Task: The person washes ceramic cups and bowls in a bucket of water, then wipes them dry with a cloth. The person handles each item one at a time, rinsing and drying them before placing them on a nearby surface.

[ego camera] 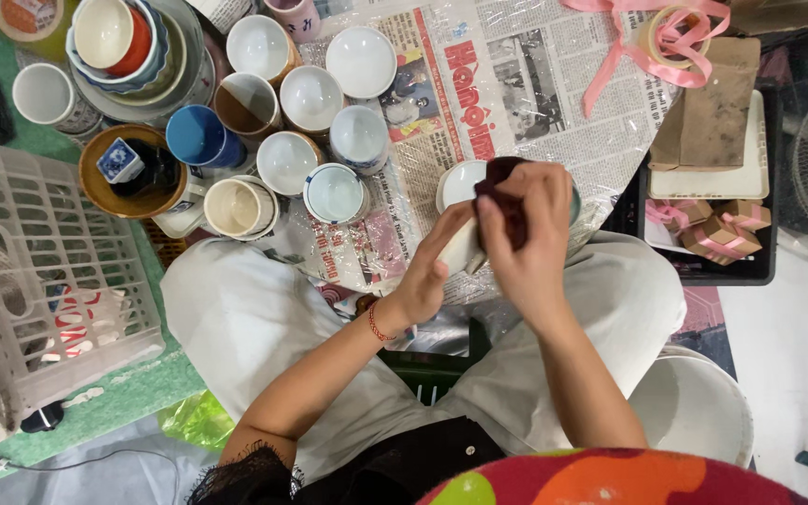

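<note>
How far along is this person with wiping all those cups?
Hard to say what is done: many cups stand grouped on the newspaper, wiped or not unclear. In hand: the left hand holds a white cup while the right hand presses a dark cloth into it. Stacked bowls wait behind.

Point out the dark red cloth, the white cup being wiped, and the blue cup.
dark red cloth [507, 201]: head view, middle of the cloth under the right hand's fingers.
white cup [460, 182]: head view, inner wall near the rim.
blue cup [196, 134]: head view, blue inside.
</note>
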